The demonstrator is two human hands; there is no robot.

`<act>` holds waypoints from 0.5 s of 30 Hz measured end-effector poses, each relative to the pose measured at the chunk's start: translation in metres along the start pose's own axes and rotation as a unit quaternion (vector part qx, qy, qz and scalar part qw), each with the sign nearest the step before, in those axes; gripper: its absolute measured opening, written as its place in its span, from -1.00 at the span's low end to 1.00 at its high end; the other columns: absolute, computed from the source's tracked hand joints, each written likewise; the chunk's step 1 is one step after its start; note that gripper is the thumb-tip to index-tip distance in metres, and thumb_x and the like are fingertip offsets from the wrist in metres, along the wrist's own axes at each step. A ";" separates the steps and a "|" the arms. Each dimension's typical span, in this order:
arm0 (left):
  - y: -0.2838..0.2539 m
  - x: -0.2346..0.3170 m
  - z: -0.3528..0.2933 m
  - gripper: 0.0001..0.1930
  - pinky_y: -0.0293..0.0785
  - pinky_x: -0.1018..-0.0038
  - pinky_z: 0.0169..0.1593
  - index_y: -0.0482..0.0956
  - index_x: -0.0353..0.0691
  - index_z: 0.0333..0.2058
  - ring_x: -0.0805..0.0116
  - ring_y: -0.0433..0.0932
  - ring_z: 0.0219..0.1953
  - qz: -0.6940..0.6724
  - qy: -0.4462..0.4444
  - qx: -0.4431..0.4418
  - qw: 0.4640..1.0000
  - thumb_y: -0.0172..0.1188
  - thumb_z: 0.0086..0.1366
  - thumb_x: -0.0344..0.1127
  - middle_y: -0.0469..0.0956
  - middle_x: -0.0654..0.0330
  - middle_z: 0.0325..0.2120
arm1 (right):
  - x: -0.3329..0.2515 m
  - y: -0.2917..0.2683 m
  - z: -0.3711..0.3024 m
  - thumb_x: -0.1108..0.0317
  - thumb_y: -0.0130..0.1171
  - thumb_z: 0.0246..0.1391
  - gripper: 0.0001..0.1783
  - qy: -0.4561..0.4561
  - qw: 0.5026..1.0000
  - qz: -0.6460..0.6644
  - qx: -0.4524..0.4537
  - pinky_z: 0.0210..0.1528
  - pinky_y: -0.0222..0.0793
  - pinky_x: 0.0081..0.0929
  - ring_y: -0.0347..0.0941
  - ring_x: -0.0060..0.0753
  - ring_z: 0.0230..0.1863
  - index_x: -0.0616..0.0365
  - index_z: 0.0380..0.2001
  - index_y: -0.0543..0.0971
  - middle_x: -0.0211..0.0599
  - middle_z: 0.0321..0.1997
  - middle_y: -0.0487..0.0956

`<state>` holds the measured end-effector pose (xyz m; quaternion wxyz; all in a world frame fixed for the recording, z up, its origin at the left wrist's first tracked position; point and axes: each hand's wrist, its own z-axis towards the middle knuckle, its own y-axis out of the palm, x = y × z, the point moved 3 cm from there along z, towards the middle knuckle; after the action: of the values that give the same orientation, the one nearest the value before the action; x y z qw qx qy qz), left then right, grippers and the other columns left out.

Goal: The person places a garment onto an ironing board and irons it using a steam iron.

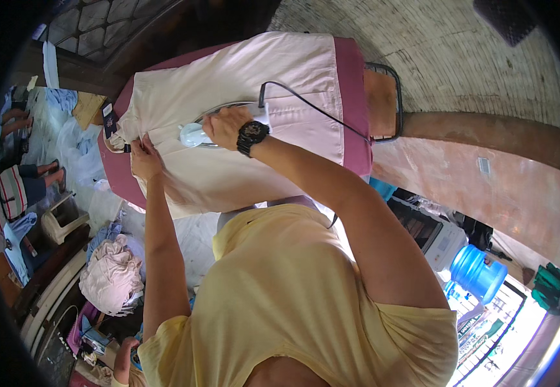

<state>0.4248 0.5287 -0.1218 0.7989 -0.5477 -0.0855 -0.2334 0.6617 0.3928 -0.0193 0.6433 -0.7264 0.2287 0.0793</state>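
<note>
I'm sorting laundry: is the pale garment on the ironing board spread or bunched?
Spread: the pale garment covers most of the ironing board, with creases near the left hand.

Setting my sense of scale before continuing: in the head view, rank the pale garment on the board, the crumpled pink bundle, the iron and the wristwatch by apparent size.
1. Pale garment
2. Crumpled pink bundle
3. Iron, partly hidden by the right hand
4. Wristwatch
</note>
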 end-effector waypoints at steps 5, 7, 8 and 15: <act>0.000 -0.009 0.001 -0.65 0.41 0.16 -0.47 0.45 -0.10 -0.36 0.08 0.57 -0.49 0.000 0.005 -0.003 1.000 0.10 0.32 0.08 0.58 0.18 -0.53 | 0.105 -0.028 -0.062 0.21 0.06 0.03 -0.76 -0.026 0.993 -0.088 0.073 -0.40 0.47 -0.04 0.58 -0.02 -0.47 0.06 -0.55 0.61 -0.21 -0.54 0.61; 0.002 -0.001 -0.001 -0.65 0.41 0.15 -0.47 0.45 -0.10 -0.36 0.07 0.58 -0.49 -0.004 0.000 -0.001 1.000 0.09 0.33 0.08 0.58 0.18 -0.53 | 0.179 -0.036 -0.100 0.16 0.09 -0.03 -0.78 -0.077 0.980 -0.179 0.036 -0.32 0.43 0.01 0.56 0.02 -0.43 0.07 -0.53 0.57 -0.16 -0.56 0.59; 0.001 -0.003 -0.001 -0.65 0.41 0.15 -0.47 0.45 -0.10 -0.36 0.07 0.58 -0.49 0.003 -0.007 -0.001 1.000 0.08 0.33 0.09 0.58 0.17 -0.53 | 0.191 -0.053 -0.112 0.16 0.08 -0.03 -0.77 0.008 0.990 -0.136 0.036 -0.32 0.41 0.02 0.55 0.04 -0.43 0.08 -0.51 0.55 -0.14 -0.55 0.58; 0.003 -0.007 0.000 -0.65 0.40 0.14 -0.47 0.46 -0.10 -0.35 0.05 0.57 -0.50 0.004 -0.006 -0.002 1.000 0.08 0.33 0.09 0.58 0.16 -0.53 | 0.117 -0.017 -0.062 0.07 -0.08 0.15 -0.64 0.010 0.995 -0.101 -0.018 -0.35 0.45 0.06 0.60 -0.05 -0.43 0.03 -0.43 0.61 -0.10 -0.49 0.62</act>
<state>0.4200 0.5314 -0.1274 0.7980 -0.5513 -0.0873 -0.2273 0.7607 0.3066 -0.0420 0.6322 -0.7582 0.1594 0.0108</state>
